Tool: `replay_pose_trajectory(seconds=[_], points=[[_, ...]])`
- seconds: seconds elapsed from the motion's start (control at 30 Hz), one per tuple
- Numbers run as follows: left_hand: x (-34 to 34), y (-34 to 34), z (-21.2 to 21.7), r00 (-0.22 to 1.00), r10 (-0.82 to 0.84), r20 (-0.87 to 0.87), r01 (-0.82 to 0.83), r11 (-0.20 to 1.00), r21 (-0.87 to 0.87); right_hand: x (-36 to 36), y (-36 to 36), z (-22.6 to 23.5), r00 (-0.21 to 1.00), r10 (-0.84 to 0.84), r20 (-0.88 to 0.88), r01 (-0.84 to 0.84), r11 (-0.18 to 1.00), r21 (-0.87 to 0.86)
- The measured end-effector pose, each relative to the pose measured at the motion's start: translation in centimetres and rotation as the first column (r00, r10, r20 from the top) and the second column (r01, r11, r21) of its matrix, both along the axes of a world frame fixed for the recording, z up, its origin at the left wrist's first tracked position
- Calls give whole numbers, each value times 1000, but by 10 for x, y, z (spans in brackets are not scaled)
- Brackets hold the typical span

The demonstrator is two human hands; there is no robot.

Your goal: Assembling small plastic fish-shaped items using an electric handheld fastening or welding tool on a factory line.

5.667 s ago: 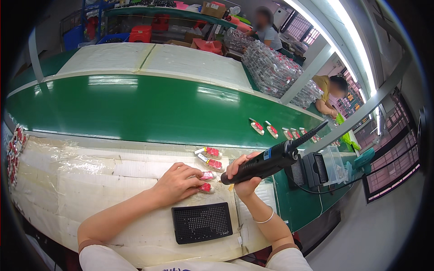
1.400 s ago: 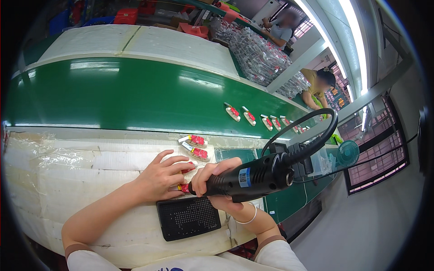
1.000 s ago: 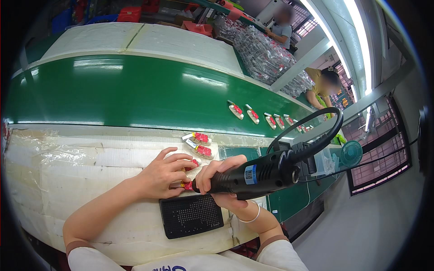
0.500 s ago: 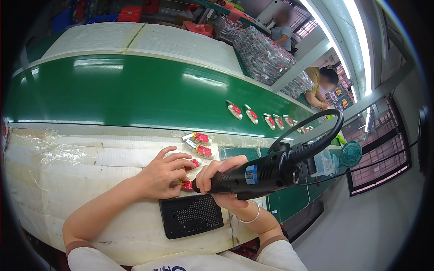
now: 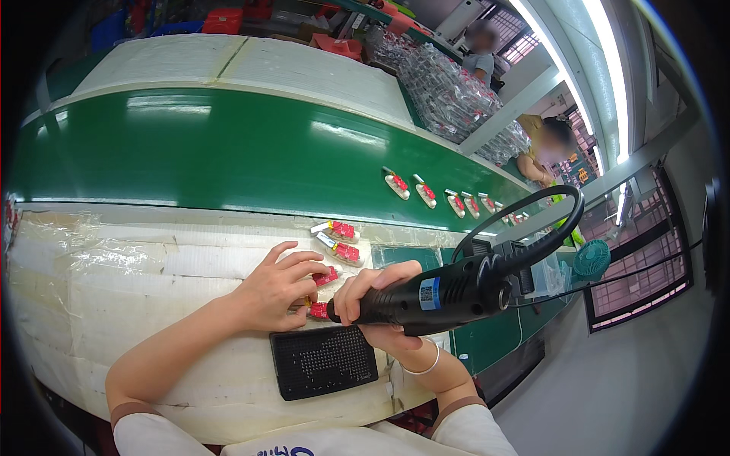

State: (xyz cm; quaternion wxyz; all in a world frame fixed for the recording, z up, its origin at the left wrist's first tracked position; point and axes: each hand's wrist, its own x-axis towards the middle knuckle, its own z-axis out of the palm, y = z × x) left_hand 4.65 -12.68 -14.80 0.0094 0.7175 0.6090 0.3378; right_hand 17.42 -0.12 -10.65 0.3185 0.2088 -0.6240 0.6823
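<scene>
My right hand point(image 5: 374, 295) grips a black electric screwdriver point(image 5: 441, 292) with a looping cable, its tip pointing left and down at a small red and white part point(image 5: 318, 309). My left hand point(image 5: 275, 287) rests on the taped white work surface point(image 5: 114, 289) and pins that part with its fingertips. Another red piece point(image 5: 327, 277) lies under the left fingers. Two more red and white parts point(image 5: 339, 240) sit just beyond the hands near the belt edge.
A black perforated tray point(image 5: 324, 362) lies in front of me. A green conveyor belt point(image 5: 228, 152) carries several red and white parts point(image 5: 426, 194) to the right. Other people work at the far right. A teal fan point(image 5: 591, 261) stands at right.
The screwdriver has swung lower and more level since the earliest frame; over the last second both hands have stayed almost still on the part.
</scene>
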Motion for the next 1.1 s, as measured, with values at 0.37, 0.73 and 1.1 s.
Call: replay_pose_trajectory(seconds=[0.37,0.73,1.1], points=[[0,0,2,1000,-9,9,9,1000,3,2,0,2,999,11,35,-12,1000,4],[0,0,3,999,-39,12,39,999,7,4,1,2,999,15,40,-15,1000,10],[-3,1,0,997,-62,47,63,998,-13,2,0,1,1000,2,21,-2,1000,0]])
